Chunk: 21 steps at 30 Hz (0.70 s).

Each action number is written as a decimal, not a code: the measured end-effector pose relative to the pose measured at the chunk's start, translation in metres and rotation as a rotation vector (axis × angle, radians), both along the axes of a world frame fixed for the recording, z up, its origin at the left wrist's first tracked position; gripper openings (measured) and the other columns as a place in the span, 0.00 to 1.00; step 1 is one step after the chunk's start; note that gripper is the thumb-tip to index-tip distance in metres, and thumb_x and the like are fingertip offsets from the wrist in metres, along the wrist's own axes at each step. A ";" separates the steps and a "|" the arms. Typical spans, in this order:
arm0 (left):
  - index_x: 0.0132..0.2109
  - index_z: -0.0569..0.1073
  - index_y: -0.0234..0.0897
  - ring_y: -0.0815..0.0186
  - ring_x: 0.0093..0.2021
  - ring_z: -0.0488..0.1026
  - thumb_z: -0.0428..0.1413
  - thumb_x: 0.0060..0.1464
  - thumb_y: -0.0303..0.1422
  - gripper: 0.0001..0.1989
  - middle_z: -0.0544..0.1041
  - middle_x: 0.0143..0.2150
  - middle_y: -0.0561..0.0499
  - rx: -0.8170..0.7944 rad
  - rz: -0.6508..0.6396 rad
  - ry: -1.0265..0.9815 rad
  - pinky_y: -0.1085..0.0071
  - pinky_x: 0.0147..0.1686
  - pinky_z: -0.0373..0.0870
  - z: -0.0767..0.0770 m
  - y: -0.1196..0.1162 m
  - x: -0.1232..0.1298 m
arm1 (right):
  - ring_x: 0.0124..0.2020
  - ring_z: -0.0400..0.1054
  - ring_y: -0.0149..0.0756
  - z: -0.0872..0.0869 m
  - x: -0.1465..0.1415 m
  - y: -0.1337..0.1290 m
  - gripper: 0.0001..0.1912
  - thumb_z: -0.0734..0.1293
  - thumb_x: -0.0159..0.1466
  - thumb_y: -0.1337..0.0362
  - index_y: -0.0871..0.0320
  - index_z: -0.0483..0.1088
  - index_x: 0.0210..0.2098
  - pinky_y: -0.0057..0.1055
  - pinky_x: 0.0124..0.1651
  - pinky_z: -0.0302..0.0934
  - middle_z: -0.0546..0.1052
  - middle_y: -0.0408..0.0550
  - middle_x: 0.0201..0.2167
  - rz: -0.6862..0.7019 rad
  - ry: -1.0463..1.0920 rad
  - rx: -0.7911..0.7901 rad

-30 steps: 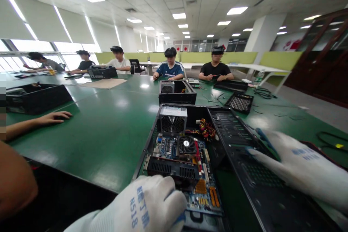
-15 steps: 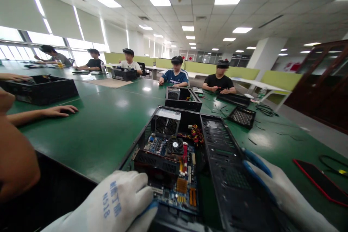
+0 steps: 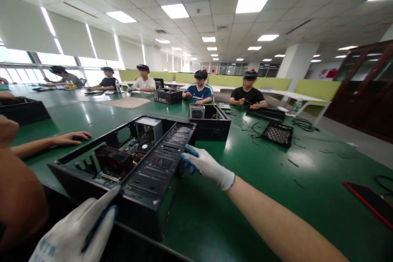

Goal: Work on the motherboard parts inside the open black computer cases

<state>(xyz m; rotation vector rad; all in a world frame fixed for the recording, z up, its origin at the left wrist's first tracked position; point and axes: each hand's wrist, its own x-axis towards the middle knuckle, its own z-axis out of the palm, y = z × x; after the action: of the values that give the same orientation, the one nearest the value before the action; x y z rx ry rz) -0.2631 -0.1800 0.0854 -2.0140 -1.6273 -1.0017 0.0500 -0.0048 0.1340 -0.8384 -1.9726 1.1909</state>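
Observation:
An opened black computer case (image 3: 147, 176) lies tilted across the green table (image 3: 215, 213). Inside it show a power supply with a fan (image 3: 149, 130), a dark graphics card (image 3: 113, 163) and part of the motherboard. My left hand (image 3: 82, 225), in a white glove with blue on the palm side, is at the case's near corner, fingers extended and thumb apart. On the far right side of the case rests my gloved right hand (image 3: 204, 166), its blue fingertips spread against the outer wall. What lies under the left fingers is partly hidden.
A second open case (image 3: 211, 123) stands just behind. To the right are a black tray (image 3: 278, 133), cables and a red-edged mat (image 3: 368, 202). At left, a neighbour's hand (image 3: 72, 137) rests on the table. Several people sit opposite.
The case has turned and shifted left, away from the right edge. My right hand has moved left with it, and my left hand has gone lower left. Its fingers have straightened.

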 end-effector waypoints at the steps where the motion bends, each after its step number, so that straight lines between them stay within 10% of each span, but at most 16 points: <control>1: 0.65 0.71 0.49 0.53 0.45 0.83 0.53 0.66 0.43 0.22 0.83 0.50 0.49 -0.005 0.007 0.007 0.61 0.40 0.83 -0.002 0.001 0.006 | 0.43 0.74 0.39 -0.002 -0.017 0.009 0.35 0.61 0.70 0.38 0.56 0.70 0.63 0.33 0.41 0.70 0.80 0.50 0.48 0.017 -0.021 0.006; 9: 0.67 0.67 0.42 0.56 0.53 0.82 0.51 0.69 0.41 0.23 0.82 0.55 0.46 -0.060 -0.150 -0.058 0.66 0.48 0.82 -0.024 0.025 0.062 | 0.45 0.76 0.44 -0.017 -0.073 0.034 0.40 0.67 0.65 0.38 0.54 0.65 0.68 0.37 0.47 0.71 0.81 0.50 0.48 0.033 -0.301 0.077; 13: 0.63 0.71 0.42 0.58 0.51 0.83 0.52 0.69 0.41 0.20 0.83 0.53 0.48 -0.134 -0.172 -0.099 0.66 0.50 0.82 -0.045 0.031 0.067 | 0.38 0.78 0.44 -0.023 -0.031 0.034 0.46 0.69 0.63 0.38 0.57 0.61 0.72 0.38 0.43 0.73 0.82 0.55 0.50 -0.002 -0.507 0.090; 17: 0.60 0.74 0.41 0.59 0.48 0.83 0.53 0.69 0.42 0.18 0.84 0.50 0.46 -0.178 -0.234 -0.110 0.67 0.46 0.83 -0.058 0.040 0.086 | 0.64 0.67 0.55 -0.030 0.026 0.056 0.44 0.67 0.65 0.43 0.67 0.62 0.71 0.44 0.67 0.60 0.68 0.68 0.67 -0.167 -0.697 0.162; 21: 0.58 0.75 0.39 0.60 0.43 0.83 0.52 0.69 0.41 0.16 0.83 0.48 0.45 -0.138 -0.344 -0.136 0.65 0.44 0.83 -0.057 0.060 0.123 | 0.70 0.60 0.55 -0.034 0.075 0.086 0.42 0.64 0.69 0.46 0.70 0.58 0.72 0.43 0.71 0.53 0.64 0.69 0.70 -0.332 -0.847 0.197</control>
<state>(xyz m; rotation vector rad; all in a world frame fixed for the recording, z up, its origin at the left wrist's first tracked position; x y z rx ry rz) -0.1399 -0.1196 0.0287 -2.4256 -1.4801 -1.1946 0.1254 0.0812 0.0996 -1.6687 -2.3892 0.4465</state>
